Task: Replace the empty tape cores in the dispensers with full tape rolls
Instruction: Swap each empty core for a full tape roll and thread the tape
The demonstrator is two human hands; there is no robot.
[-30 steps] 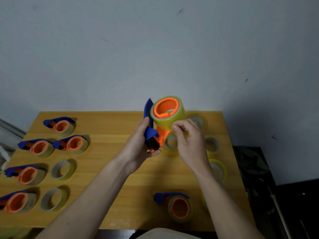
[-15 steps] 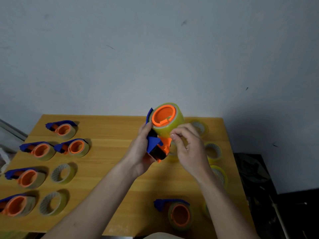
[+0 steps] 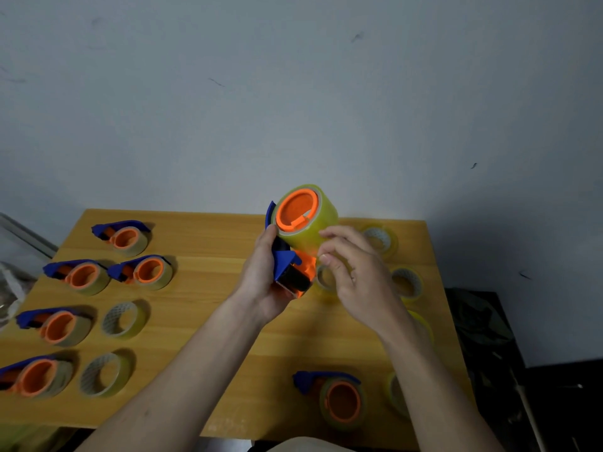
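My left hand (image 3: 261, 285) grips a blue and orange tape dispenser (image 3: 288, 269) above the middle of the wooden table (image 3: 208, 314). A full yellow tape roll (image 3: 313, 223) sits on the dispenser's orange hub. My right hand (image 3: 355, 275) is beside the roll, thumb and forefinger pinched together near the tape's lower edge at the dispenser's front. Whether they hold a tape end is too fine to tell. Two empty cores (image 3: 124, 319) (image 3: 104, 375) lie at the left.
Several loaded dispensers (image 3: 143, 272) lie on the table's left side, and one more dispenser (image 3: 336, 398) lies near the front edge. Several yellow tape rolls (image 3: 406, 283) lie on the right side behind my right hand. A dark floor lies beyond the right edge.
The dispenser has tilted, its roll leaning further right. My right hand has slid down from the roll's side to its lower edge. The view has shifted slightly.
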